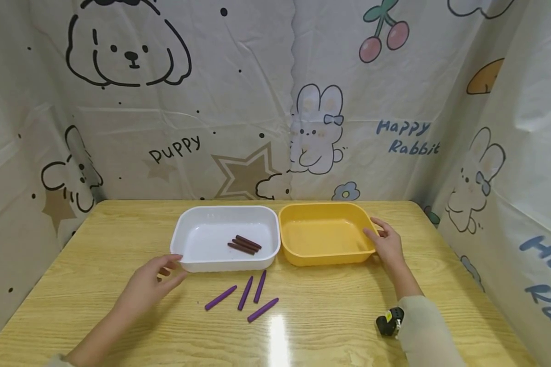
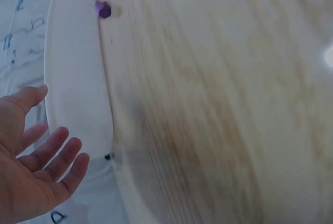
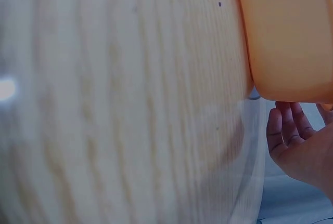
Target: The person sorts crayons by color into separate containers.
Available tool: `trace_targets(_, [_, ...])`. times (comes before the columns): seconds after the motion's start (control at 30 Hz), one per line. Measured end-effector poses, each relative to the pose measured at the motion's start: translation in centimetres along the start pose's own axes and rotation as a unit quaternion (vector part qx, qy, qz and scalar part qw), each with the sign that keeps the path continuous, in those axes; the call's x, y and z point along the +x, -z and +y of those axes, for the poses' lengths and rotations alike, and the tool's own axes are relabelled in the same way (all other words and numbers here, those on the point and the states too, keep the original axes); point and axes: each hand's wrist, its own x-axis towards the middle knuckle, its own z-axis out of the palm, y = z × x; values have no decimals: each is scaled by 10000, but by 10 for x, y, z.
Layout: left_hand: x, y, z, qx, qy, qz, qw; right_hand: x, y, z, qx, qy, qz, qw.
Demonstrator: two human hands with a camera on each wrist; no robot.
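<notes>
Two shallow rectangular plastic trays stand side by side at the back of the table, one white (image 1: 225, 266), one yellow (image 1: 328, 259). My left hand (image 1: 149, 280) is at the white tray's near left corner, fingers loosely spread with their tips right at the rim. On the yellow tray's right end my right hand (image 1: 387, 244) holds the rim, thumb over the edge and fingers along the outside wall. Several dark brown sticks (image 1: 244, 244) lie together in the white tray. Several purple crayon-like sticks (image 1: 221, 297) are scattered on the wood in front of the trays.
The trays stand on a light wood-grain table (image 1: 321, 316). Behind it and at both sides hangs a printed cloth (image 1: 239, 112) with cartoon animals. A small black device (image 1: 389, 322) is at the right sleeve. Light glares off the table's front middle.
</notes>
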Motion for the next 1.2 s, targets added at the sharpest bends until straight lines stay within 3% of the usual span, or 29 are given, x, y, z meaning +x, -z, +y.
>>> trace_targets(0.2, [-6,-7,13,136,-310,103,9994,0,1,1,25,78,6,10000])
trace_targets(0.57, [-11,-23,38,414,-468,-764,9951,0,1,0,-24,112,17,9999])
trace_targets(0.73, [-11,-32,42,517,-571,-882,9931,-1,0,0,-37,85,7,10000])
trace_targets(0.97, [-7,-47,46,593,-964,-977,9888,0,0,0,-16,28,14,10000])
trace_targets(1.2, [-3,-62,51,693,-689,-1225,9877,1,1,2,-29,48,-21,10000])
